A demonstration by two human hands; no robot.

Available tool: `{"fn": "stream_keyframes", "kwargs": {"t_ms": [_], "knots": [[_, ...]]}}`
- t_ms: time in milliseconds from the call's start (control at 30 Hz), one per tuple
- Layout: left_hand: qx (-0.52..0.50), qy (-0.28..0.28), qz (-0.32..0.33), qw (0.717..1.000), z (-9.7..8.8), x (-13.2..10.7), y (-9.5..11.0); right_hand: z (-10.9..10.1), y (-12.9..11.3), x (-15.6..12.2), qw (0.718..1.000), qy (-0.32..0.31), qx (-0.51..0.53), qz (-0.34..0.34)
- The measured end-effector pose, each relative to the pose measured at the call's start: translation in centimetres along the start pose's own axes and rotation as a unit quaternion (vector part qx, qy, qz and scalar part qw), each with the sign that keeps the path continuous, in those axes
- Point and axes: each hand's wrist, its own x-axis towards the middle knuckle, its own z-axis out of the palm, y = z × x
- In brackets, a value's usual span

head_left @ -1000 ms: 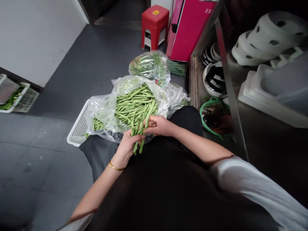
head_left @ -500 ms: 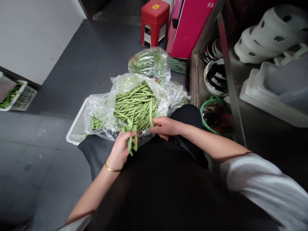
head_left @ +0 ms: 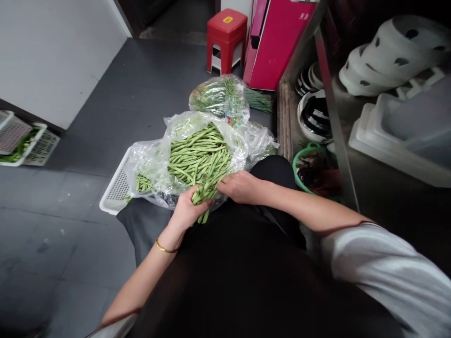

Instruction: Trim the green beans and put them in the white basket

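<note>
A bunch of green beans point(head_left: 202, 199) sticks out of my left hand point(head_left: 188, 206), whose thumb and fingers are wrapped round it. Just to the right, my right hand point(head_left: 237, 187) is closed, its fingertips against the beans by the bunch. What those fingertips pinch is hidden. Behind both hands, a large pile of green beans point(head_left: 199, 152) fills an open clear plastic bag point(head_left: 239, 150). The bag's near edge reaches my lap.
A white perforated basket point(head_left: 114, 190) sits under the bag's left side. More bagged greens point(head_left: 218, 96) lie behind. Farther back stands a red stool point(head_left: 227, 35) beside a pink cabinet point(head_left: 278, 47). At right, a green-rimmed basket point(head_left: 298, 173) is by a metal shelf point(head_left: 338, 117).
My right hand has lowered slightly and closed in toward the left hand; the bean standing up from it no longer shows. My left hand has moved a little right and turned with its bunch.
</note>
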Motion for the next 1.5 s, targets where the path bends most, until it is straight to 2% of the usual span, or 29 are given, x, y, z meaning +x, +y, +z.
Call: {"fn": "stream_keyframes", "kwargs": {"t_ms": [33,100,133,200,233,267,300,333,400,433,467,533,600,667,767,867,967,1067,1133,1233,1267,1300,1333,1400,1433,1500], "knots": [[0.002,-0.002,0.004,1.0,0.1,-0.1,0.3,0.4,0.0,0.3,0.999,-0.004,0.031,-0.019],[-0.004,0.006,0.014,1.0,0.3,-0.3,0.5,1.5,-0.4,1.0,0.989,0.035,0.147,-0.009],[-0.012,0.011,0.018,1.0,0.4,-0.3,0.5,2.0,-0.8,1.4,0.971,0.07,0.226,0.016],[-0.046,0.019,0.012,0.999,0.4,-0.2,0.2,2.9,-1.6,2.1,0.908,0.121,0.394,0.074],[-0.077,0.02,0.0,0.997,0.3,-0.1,0.0,3.0,-1.7,2.3,0.876,0.115,0.459,0.088],[-0.115,0.018,-0.017,0.993,0.1,0.0,-0.2,3.0,-1.5,2.5,0.859,0.078,0.499,0.082],[-0.158,0.011,-0.038,0.987,-0.2,0.1,-0.4,2.8,-1.0,2.8,0.86,0.013,0.507,0.06],[-0.197,0.002,-0.061,0.978,-0.5,0.2,-0.6,2.5,-0.2,3.1,0.878,-0.059,0.474,0.035],[-0.252,-0.022,-0.097,0.963,-1.1,0.4,-0.9,1.9,1.8,4.4,0.936,-0.156,0.315,0.022],[-0.264,-0.033,-0.105,0.958,-1.2,0.5,-1.0,1.6,2.8,5.4,0.966,-0.138,0.212,0.058],[-0.266,-0.041,-0.107,0.957,-1.3,0.6,-1.0,1.5,3.7,6.7,0.983,-0.093,0.121,0.101],[-0.257,-0.052,-0.099,0.96,-1.3,0.8,-1.2,1.8,4.9,9.6,0.985,-0.026,-0.001,0.172],[-0.253,-0.053,-0.095,0.961,-1.3,0.9,-1.3,2.3,5.4,12.2,0.981,-0.031,-0.042,0.185],[-0.26,-0.036,-0.097,0.96,-1.4,0.9,-1.5,2.8,5.4,13.6,0.983,-0.051,-0.043,0.173],[-0.264,0.036,-0.097,0.959,-1.6,1.1,-1.7,3.0,4.7,12.2,0.986,-0.045,-0.034,0.158],[-0.253,0.111,-0.095,0.956,-1.5,1.7,-1.8,3.4,2.6,7.5,0.993,-0.023,-0.037,0.107],[-0.238,0.118,-0.099,0.959,-0.8,2.2,-2.1,4.3,-0.4,2.9,0.998,-0.045,-0.017,0.035],[-0.196,0.103,-0.084,0.972,0.2,2.0,-2.1,5.6,-2.6,0.9,0.995,-0.06,0.067,0.038],[-0.153,0.09,-0.051,0.983,0.8,1.5,-1.9,6.1,-3.1,0.9,0.974,-0.146,0.169,0.042],[-0.12,0.055,0.001,0.991,1.3,0.6,-1.1,5.7,-2.5,1.4,0.889,-0.349,0.295,0.019],[-0.118,0.044,0.008,0.992,1.3,0.4,-0.9,5.2,-2.0,1.4,0.868,-0.39,0.307,0.018],[-0.115,0.035,0.009,0.993,1.2,0.2,-0.7,4.5,-1.4,1.4,0.863,-0.401,0.307,0.025],[-0.112,0.025,0.004,0.993,1.1,0.0,-0.6,3.8,-0.7,1.2,0.871,-0.382,0.308,0.038],[-0.11,0.001,-0.017,0.994,0.8,-0.3,-0.6,2.4,0.6,0.9,0.886,-0.288,0.356,0.069],[-0.112,-0.011,-0.028,0.993,0.7,-0.4,-0.7,1.9,1.0,0.8,0.88,-0.227,0.409,0.081],[-0.121,-0.032,-0.042,0.991,0.5,-0.5,-0.9,1.7,1.4,0.8,0.835,-0.115,0.531,0.089]]}}
